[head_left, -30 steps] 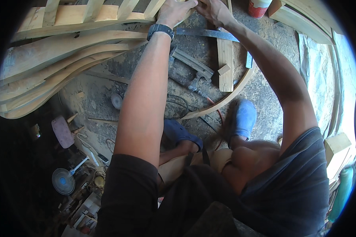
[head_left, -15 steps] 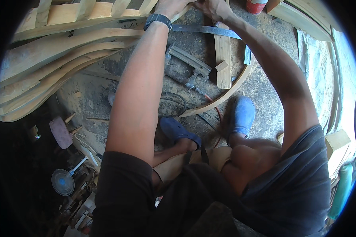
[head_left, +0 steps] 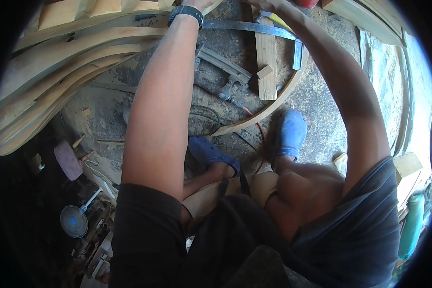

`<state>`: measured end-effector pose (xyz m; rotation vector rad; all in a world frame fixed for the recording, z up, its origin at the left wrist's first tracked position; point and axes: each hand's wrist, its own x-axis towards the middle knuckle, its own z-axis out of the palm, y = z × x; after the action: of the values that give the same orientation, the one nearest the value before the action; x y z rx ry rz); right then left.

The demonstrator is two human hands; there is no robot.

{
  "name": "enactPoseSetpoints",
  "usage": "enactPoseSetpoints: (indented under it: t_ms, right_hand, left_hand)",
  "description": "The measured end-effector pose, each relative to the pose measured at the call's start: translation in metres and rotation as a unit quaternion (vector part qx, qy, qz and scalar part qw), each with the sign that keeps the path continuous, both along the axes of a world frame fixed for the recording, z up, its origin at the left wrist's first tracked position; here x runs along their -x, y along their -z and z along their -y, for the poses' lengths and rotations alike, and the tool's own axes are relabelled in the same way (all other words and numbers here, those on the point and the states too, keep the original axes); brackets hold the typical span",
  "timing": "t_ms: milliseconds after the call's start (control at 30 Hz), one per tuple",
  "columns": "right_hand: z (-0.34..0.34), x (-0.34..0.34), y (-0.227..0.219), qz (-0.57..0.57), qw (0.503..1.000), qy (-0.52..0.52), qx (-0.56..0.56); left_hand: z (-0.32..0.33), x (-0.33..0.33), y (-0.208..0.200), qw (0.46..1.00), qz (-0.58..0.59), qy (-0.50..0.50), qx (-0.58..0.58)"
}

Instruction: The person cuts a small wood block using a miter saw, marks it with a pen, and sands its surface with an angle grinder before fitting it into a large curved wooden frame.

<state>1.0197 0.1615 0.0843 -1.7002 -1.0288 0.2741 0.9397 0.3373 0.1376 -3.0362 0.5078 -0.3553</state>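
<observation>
My left hand (head_left: 202,4) reaches up to the top edge, a dark watch (head_left: 185,14) on its wrist. Its fingers are cut off by the frame. Also at that edge is my right hand (head_left: 269,4), its fingers out of sight too. Left of my left wrist lies a slatted wooden frame (head_left: 101,21). Between my forearms, a try square with a long metal blade (head_left: 245,26) and a blue-edged stock (head_left: 297,55) rests across a short wooden board (head_left: 266,86). A yellow object (head_left: 277,20), partly hidden, sits beside my right forearm.
A pneumatic nailer (head_left: 225,65) with a hose lies on the dusty floor near a curved wooden strip (head_left: 254,120). Curved planks (head_left: 77,60) are stacked at left. A mallet (head_left: 68,160) and a fan (head_left: 74,221) are lower left. Blue clogs (head_left: 293,134) are on my feet.
Both hands have shifted farther up, so less of them shows. The floor objects sit slightly higher in the picture. More of the yellow object is visible beside my right forearm.
</observation>
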Motion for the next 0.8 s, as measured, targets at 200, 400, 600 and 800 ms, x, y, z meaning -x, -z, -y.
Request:
enactPoseSetpoints:
  t_ms: [200,400,600,800]
  right_hand:
    - [0.012,0.010,-0.019,-0.221,0.970,-0.011,0.101]
    - [-0.004,0.013,0.020,-0.129,0.991,0.015,0.035]
    - [-0.001,0.012,0.018,-0.043,0.994,0.051,0.091]
    - [0.013,0.020,0.000,-0.034,0.990,0.047,0.125]
  left_hand:
    - [-0.012,0.009,0.000,0.987,-0.027,-0.043,0.150]
    - [0.017,0.006,-0.019,0.949,-0.156,-0.218,0.165]
    - [0.020,0.008,-0.015,0.988,-0.090,-0.118,0.048]
    - [-0.020,-0.001,0.017,0.997,-0.039,-0.058,0.031]
